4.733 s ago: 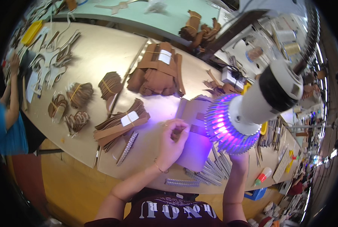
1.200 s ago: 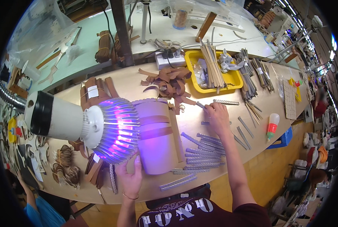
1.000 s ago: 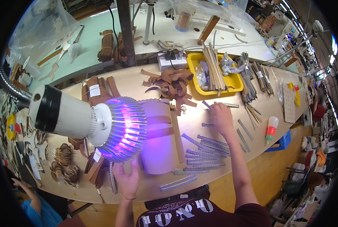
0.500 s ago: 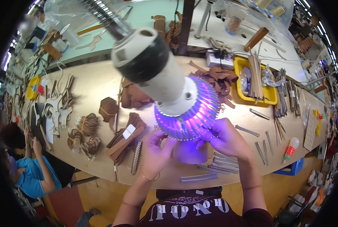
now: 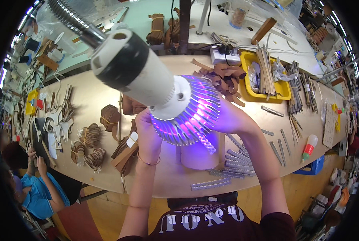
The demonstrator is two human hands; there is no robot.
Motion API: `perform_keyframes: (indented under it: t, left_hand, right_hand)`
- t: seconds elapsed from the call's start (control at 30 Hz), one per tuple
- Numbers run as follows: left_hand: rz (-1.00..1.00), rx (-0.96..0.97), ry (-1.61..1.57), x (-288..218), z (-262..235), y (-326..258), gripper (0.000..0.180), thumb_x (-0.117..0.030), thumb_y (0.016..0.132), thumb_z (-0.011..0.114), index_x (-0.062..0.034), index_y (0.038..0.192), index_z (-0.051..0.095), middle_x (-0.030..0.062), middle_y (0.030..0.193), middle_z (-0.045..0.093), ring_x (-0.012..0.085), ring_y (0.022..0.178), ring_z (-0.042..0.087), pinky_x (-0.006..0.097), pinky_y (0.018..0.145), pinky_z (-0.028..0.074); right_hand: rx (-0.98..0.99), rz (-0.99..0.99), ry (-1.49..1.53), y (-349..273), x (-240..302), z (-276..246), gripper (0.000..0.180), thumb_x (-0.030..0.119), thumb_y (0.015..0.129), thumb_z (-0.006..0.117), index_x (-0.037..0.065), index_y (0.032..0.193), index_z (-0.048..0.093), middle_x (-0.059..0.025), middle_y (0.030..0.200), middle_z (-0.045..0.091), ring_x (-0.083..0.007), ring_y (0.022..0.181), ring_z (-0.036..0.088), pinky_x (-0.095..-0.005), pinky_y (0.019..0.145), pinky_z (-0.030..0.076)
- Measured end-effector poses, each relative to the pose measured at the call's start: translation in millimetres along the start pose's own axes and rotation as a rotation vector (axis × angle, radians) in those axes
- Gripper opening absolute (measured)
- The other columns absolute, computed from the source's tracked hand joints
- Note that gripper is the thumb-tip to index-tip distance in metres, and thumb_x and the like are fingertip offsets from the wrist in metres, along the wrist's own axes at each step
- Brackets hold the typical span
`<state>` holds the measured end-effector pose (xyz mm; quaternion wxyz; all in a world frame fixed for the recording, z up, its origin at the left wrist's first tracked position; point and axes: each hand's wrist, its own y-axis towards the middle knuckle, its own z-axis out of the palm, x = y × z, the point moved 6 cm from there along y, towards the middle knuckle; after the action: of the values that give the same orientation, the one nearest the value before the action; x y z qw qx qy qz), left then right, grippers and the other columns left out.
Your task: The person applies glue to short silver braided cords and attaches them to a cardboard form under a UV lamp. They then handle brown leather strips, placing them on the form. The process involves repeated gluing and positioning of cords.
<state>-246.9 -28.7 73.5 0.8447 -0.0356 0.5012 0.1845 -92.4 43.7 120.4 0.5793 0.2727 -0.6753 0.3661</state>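
A lamp with a white body, black band and ribbed metal head (image 5: 187, 112) glows purple and covers most of both hands. My left hand (image 5: 148, 134) reaches behind its left rim, fingers hidden. My right hand (image 5: 233, 117) is behind the right rim, its fingers out of sight too. From under the lamp's lower rim pokes the end of a braided strip (image 5: 205, 143), lit purple; which hand holds it, if either, is hidden. Below stands a round tan block or roll (image 5: 201, 158). Several grey braided strips (image 5: 237, 162) lie fanned out beside my right forearm.
Brown strap bundles (image 5: 125, 154) and tied coils (image 5: 91, 134) lie at left. A yellow tray (image 5: 285, 94) with thin strips stands far right, near a red-and-white bottle (image 5: 309, 148). Brown scraps (image 5: 223, 80) lie behind the lamp. Another person in blue (image 5: 43, 193) sits at left.
The lamp appears further left in view. Both hands have gone further up behind it, so their fingers are now hidden. A braided strip's end now shows below the lamp's rim.
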Motion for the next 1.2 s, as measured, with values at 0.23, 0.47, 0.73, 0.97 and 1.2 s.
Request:
perform_keyframes:
  t: [0.23, 0.47, 0.73, 0.97, 1.2]
  left_hand:
    - [-0.182, -0.051, 0.089, 27, -9, -26, 0.032, -0.006, 0.092, 0.062, -0.0004, 0.123, 0.056, 0.0045, 0.113, 0.064, 0.0102, 0.102, 0.061, 0.026, 0.087, 0.051]
    - [-0.341, 0.104, 0.271, 25, 29, -61, 0.02, -0.01, 0.096, 0.061, -0.0002, 0.112, 0.07, 0.0054, 0.106, 0.068, 0.0097, 0.091, 0.062, 0.026, 0.076, 0.05]
    - [-0.297, 0.192, 0.321, 21, 44, -55, 0.018, -0.004, 0.092, 0.065, 0.001, 0.109, 0.069, 0.0046, 0.103, 0.068, 0.0091, 0.088, 0.062, 0.024, 0.079, 0.049]
    - [-0.182, 0.395, 0.559, 18, 28, -58, 0.02, -0.006, 0.089, 0.068, 0.0002, 0.108, 0.07, 0.0069, 0.103, 0.069, 0.0135, 0.091, 0.063, 0.028, 0.08, 0.049]
    - [-0.18, -0.15, 0.442, 63, -15, -61, 0.018, -0.01, 0.088, 0.07, -0.0009, 0.103, 0.071, 0.0058, 0.099, 0.063, 0.0114, 0.076, 0.056, 0.026, 0.063, 0.045]
  right_hand:
    - [-0.271, -0.057, 0.004, 5, -3, -12, 0.057, 0.003, 0.091, 0.063, -0.001, 0.143, 0.04, -0.0103, 0.098, 0.066, -0.0099, 0.083, 0.064, -0.024, 0.066, 0.054]
    - [-0.538, -0.303, 0.225, -24, 5, -16, 0.061, 0.001, 0.094, 0.059, 0.002, 0.146, 0.028, -0.0147, 0.1, 0.067, -0.02, 0.094, 0.07, -0.0264, 0.076, 0.058]
    - [-1.001, -0.356, -0.331, -69, 6, -16, 0.069, 0.001, 0.087, 0.066, 0.005, 0.147, 0.031, -0.0213, 0.135, 0.052, -0.0323, 0.123, 0.054, -0.04, 0.103, 0.044]
    - [-0.376, -0.114, -1.267, -82, 11, 15, 0.029, 0.024, 0.083, 0.073, 0.011, 0.108, 0.068, -0.0038, 0.112, 0.065, -0.0259, 0.11, 0.06, -0.0549, 0.11, 0.029]
    - [-0.543, 0.122, -0.386, -71, -24, -19, 0.015, 0.007, 0.085, 0.071, 0.002, 0.098, 0.068, -0.007, 0.083, 0.062, -0.0116, 0.075, 0.058, -0.0266, 0.066, 0.044]
